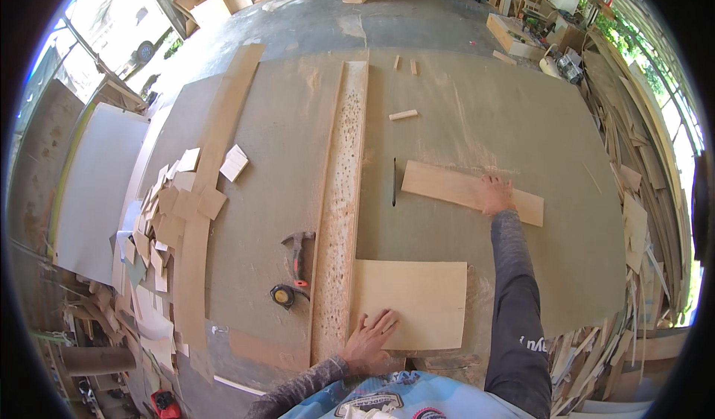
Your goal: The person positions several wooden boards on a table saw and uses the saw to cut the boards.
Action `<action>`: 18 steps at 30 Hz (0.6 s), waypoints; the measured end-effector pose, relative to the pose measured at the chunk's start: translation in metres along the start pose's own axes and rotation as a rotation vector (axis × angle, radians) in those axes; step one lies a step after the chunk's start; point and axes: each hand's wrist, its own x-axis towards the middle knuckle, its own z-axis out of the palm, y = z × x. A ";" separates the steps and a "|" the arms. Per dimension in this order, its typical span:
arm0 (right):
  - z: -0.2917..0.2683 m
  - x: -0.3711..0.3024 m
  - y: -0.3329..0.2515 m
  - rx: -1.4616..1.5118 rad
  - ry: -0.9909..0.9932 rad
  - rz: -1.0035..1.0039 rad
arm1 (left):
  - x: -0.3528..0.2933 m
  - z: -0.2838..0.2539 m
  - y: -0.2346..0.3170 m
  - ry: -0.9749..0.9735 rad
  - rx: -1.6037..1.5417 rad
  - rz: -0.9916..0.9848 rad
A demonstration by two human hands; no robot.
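Head view shows the left hand [370, 335] spread flat on a thin, stiff, light plywood panel [417, 300] at the saw table's [521, 121] near edge, the right hand [495, 194] pressed open-palmed on a narrow offcut strip [447, 186] beside the blade slot [394, 182]; both judged best gripped by their edges.

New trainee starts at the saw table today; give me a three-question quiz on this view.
1. True or false: the right hand rests on the long narrow board.
2. What does the left hand press on? A) hammer B) square panel C) tape measure
3. Which tool lies just above the tape measure?

Key: 1 true. 2 B, the square panel. 3 the hammer.
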 end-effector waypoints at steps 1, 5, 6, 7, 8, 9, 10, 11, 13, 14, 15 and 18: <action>0.005 -0.010 0.018 0.090 0.014 -0.016 | 0.002 0.007 0.000 0.023 0.015 0.018; 0.038 -0.054 0.079 0.356 0.103 -0.063 | 0.009 0.026 -0.009 0.070 0.003 0.042; 0.046 -0.068 0.082 0.397 0.127 -0.066 | 0.009 0.026 -0.010 0.067 -0.020 0.041; 0.045 -0.085 0.085 0.421 0.122 -0.122 | 0.011 0.025 -0.008 0.066 -0.025 0.044; 0.039 -0.100 0.077 0.451 0.115 -0.190 | 0.010 0.023 -0.009 0.065 -0.028 0.034; 0.034 -0.108 0.068 0.482 0.108 -0.256 | 0.009 0.022 -0.009 0.063 -0.031 0.025; 0.028 -0.118 0.065 0.457 0.127 -0.298 | 0.012 0.021 -0.007 0.067 -0.034 0.033; 0.027 -0.123 0.054 0.440 0.141 -0.350 | 0.012 0.023 -0.009 0.067 -0.037 0.026; 0.022 -0.130 0.035 0.412 0.123 -0.410 | 0.013 0.025 -0.010 0.088 -0.067 0.033; 0.020 -0.126 0.023 0.407 0.089 -0.423 | 0.012 0.025 -0.012 0.106 -0.093 0.040; 0.018 -0.124 0.012 0.402 0.056 -0.437 | 0.011 0.026 -0.012 0.125 -0.119 0.046; -0.002 -0.119 -0.028 0.304 -0.037 -0.404 | 0.009 0.029 -0.014 0.141 -0.118 0.024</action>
